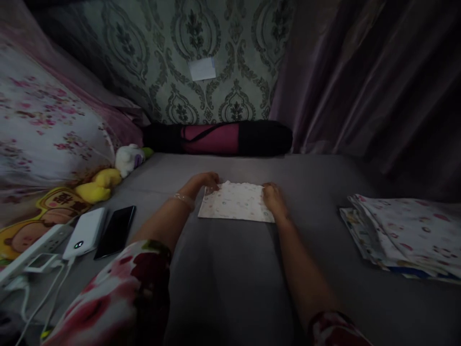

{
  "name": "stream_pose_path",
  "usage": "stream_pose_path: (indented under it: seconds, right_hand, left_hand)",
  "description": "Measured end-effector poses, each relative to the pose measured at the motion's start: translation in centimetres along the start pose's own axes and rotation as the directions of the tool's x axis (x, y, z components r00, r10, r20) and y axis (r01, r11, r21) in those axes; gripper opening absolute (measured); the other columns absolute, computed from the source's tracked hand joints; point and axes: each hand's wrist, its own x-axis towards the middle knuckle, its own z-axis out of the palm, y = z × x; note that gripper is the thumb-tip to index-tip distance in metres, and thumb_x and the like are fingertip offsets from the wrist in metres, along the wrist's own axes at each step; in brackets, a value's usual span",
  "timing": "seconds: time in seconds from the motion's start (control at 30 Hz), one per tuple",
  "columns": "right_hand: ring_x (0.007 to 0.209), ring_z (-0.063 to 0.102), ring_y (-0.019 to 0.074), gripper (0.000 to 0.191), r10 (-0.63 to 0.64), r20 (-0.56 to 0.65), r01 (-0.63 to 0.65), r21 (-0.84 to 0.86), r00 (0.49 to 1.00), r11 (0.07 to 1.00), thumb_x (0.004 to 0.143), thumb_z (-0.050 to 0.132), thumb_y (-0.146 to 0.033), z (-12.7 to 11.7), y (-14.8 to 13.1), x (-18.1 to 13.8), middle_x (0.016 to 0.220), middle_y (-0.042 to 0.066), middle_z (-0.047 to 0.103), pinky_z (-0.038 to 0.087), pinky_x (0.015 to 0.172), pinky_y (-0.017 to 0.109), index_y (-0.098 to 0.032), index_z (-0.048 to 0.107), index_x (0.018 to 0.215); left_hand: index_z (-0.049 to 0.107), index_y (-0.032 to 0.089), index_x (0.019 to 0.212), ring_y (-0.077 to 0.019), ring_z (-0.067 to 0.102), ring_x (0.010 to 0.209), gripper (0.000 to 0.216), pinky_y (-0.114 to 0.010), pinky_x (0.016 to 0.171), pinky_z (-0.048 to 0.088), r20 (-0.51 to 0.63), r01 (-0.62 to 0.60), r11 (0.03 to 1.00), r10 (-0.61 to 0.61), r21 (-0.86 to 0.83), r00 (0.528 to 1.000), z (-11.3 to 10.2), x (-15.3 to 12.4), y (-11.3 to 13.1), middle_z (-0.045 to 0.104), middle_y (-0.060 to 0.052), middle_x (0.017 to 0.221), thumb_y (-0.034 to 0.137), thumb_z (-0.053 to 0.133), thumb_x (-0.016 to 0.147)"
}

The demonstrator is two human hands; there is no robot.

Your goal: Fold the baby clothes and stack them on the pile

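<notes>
A folded white cloth (236, 203) with a small coloured print lies flat on the grey bed sheet (230, 269), its far edge slightly ruffled. My left hand (209, 181) is closed at the cloth's far left corner, thumb on top of the fabric. At the far right corner, my right hand (272, 197) has its fingers curled over the edge. Both hands touch the cloth, and the fingertips are partly hidden in the dim light.
Folded printed fabrics (406, 235) are stacked at the right. On the left are a black phone (115, 231), a white power bank (85, 233), a power strip (43, 247) with cables and plush toys (97, 185). A black and maroon long bag (216, 138) lies along the wall.
</notes>
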Motion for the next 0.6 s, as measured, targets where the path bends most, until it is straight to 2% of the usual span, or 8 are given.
stream_pose_path:
  seconds: [0.13,0.3,0.47,0.6]
  right_hand:
    - [0.113,0.051,0.0276,0.038,0.001,0.041,-0.002,0.009,0.999,1.000,0.095,0.038,-0.018,-0.2,0.1,0.3,0.121,0.015,0.059,0.038,0.092,0.034,-0.016,0.063,0.123]
    - [0.118,0.047,0.0337,0.039,0.111,0.093,-0.114,0.032,0.990,0.993,0.092,0.041,-0.022,-0.7,-0.3,0.8,0.124,0.020,0.054,0.037,0.095,0.041,-0.011,0.062,0.123]
    - [0.118,0.049,0.0312,0.037,0.149,0.103,-0.158,0.079,0.983,0.984,0.086,0.048,-0.023,-1.1,-0.1,1.1,0.122,0.017,0.056,0.038,0.097,0.039,-0.015,0.065,0.118]
    - [0.109,0.056,0.0255,0.038,0.079,0.104,-0.096,0.171,0.991,0.981,0.080,0.054,-0.017,-2.1,0.4,1.5,0.118,0.015,0.061,0.043,0.090,0.031,-0.013,0.063,0.117]
  left_hand:
    - [0.071,0.017,0.083,-0.0191,0.062,0.078,0.030,-0.026,0.070,0.048,0.058,-0.005,1.000,0.007,-0.029,0.998,-0.8,0.5,-0.4,0.072,-0.005,0.085,0.030,0.073,0.056]
    - [0.071,0.018,0.080,-0.0195,0.060,0.076,0.028,-0.027,0.069,0.047,0.086,-0.037,0.995,0.046,-0.096,0.995,-0.9,-0.3,-0.7,0.070,-0.003,0.078,0.033,0.069,0.057]
    - [0.063,0.016,0.086,-0.0185,0.060,0.077,0.029,-0.025,0.065,0.045,0.022,-0.023,0.988,0.027,-0.153,0.999,0.3,-1.6,-0.4,0.067,-0.004,0.082,0.031,0.062,0.062]
    - [0.058,0.016,0.094,-0.0156,0.058,0.076,0.031,-0.023,0.065,0.043,-0.097,-0.091,0.967,0.070,-0.238,0.993,0.9,-3.4,-0.3,0.065,-0.003,0.083,0.032,0.059,0.068]
